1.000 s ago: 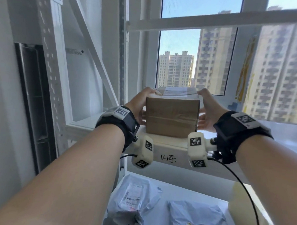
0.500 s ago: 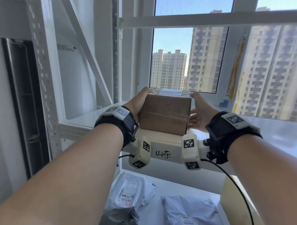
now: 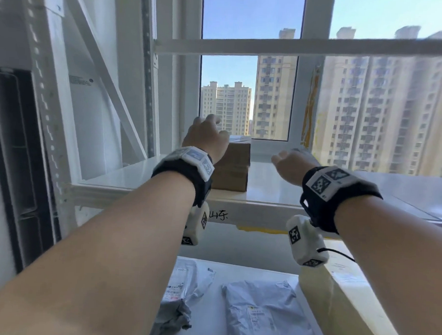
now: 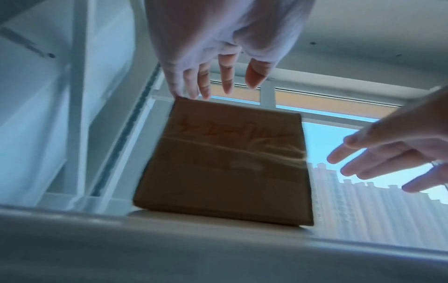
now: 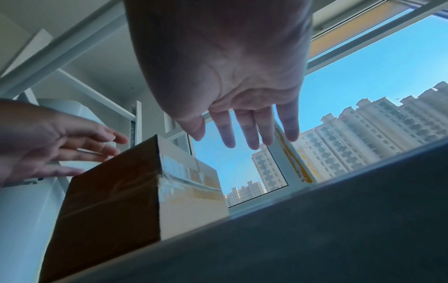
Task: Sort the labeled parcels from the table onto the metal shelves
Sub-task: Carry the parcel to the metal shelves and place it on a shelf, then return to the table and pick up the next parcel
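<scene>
A taped brown cardboard box [image 3: 234,168] stands on the white metal shelf [image 3: 269,192], near its front edge above a handwritten label. My left hand [image 3: 206,135] hovers over the box's upper left corner with straight spread fingers; in the left wrist view its fingertips [image 4: 203,90] are at the box [image 4: 225,166] top edge. My right hand [image 3: 291,161] is off to the right of the box, apart from it, fingers [image 5: 254,132] straight and empty. The right wrist view shows the box [image 5: 135,189] standing free on the shelf.
On the lower shelf lie a crumpled grey mailer bag [image 3: 181,292], a flat grey mailer bag [image 3: 266,313] and a pale yellow parcel [image 3: 335,306]. White perforated uprights [image 3: 44,109] and a diagonal brace stand left. A window with tower blocks is behind the shelf.
Both hands gripped the box's sides before. They have let it go on the shelf and drawn away, the left lifting above it, the right moving out to the right.
</scene>
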A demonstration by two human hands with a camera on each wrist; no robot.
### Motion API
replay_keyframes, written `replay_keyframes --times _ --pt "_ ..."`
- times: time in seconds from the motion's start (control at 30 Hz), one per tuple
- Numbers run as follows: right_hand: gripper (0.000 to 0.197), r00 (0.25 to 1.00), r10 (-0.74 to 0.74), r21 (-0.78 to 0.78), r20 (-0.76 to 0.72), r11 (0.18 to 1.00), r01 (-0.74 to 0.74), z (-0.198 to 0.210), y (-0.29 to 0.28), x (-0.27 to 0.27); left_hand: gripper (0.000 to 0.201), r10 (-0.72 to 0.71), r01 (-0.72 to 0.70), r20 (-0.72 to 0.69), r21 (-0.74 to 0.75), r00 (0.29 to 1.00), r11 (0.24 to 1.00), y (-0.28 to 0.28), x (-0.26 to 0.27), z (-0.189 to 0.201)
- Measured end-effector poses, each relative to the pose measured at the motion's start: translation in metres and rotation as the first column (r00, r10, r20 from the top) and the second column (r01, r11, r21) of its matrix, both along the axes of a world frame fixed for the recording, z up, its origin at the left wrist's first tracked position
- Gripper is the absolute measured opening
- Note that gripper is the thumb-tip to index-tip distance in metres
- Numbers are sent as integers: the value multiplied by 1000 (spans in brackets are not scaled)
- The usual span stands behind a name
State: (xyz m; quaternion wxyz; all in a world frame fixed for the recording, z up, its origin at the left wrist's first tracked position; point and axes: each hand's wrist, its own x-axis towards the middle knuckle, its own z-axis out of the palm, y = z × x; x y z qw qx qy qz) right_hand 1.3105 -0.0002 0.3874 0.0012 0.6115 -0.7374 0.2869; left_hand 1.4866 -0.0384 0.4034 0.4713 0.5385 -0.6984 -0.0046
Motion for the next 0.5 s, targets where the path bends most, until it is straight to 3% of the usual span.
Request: replay_keyframes --times 0.03,0.17,0.3,0.5 --pt "40 997 12 1 -75 1000 -12 -3 5 -10 45 -18 19 32 -26 999 999 8 -12 -1" --pt "40 996 -11 -15 -88 1000 9 -5 38 -43 44 -66 91 170 -144 983 985 39 -59 -5" --pt "47 985 -81 -15 -150 997 79 -11 89 -83 50 -164 161 288 34 943 986 67 -112 -22" --pt "40 975 -177 41 -137 982 184 -44 176 -167 49 -306 259 354 173 884 950 134 -219 -67"
